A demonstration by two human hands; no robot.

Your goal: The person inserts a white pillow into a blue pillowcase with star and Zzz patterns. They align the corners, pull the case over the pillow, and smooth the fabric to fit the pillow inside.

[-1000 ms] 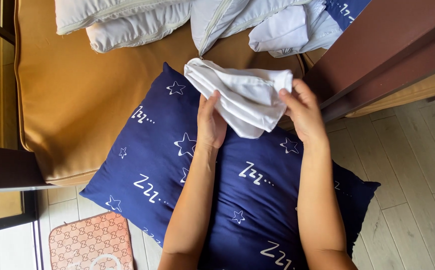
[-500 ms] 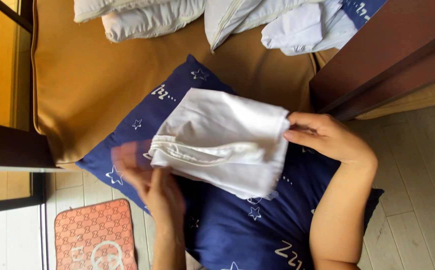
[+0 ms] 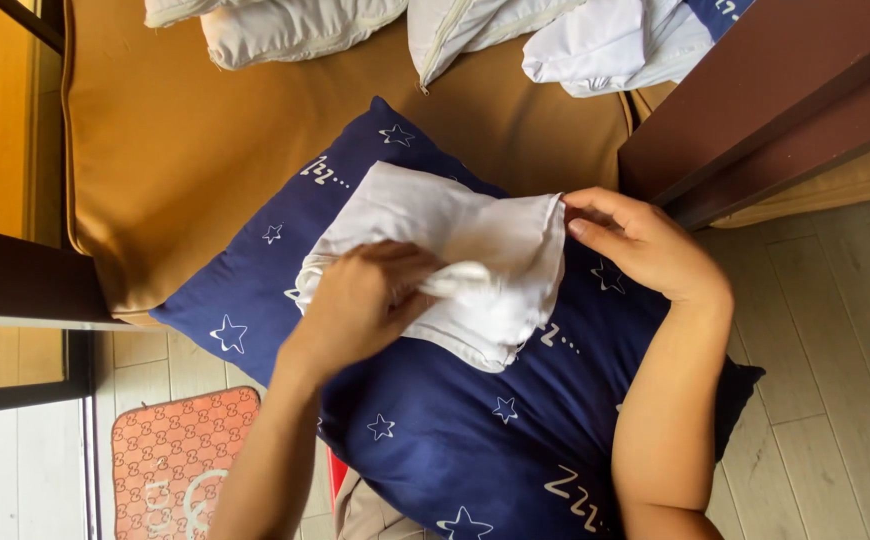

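A folded white cloth, perhaps a pillow cover, lies on a navy blue pillow printed with white stars. My left hand rests on the cloth's lower left part, fingers curled and bunching the fabric. My right hand pinches the cloth's upper right corner between thumb and fingers. The pillow lies partly on a tan sofa cushion and reaches out over the floor.
Several white pillows and covers are piled at the back of the cushion. A dark wooden armrest runs along the right, another dark wooden rail on the left. An orange patterned mat lies on the pale plank floor.
The cloth went from a bunched bundle held up to a flatter spread on the pillow. My left hand moved onto the cloth's lower left; my right hand stayed at its right edge.
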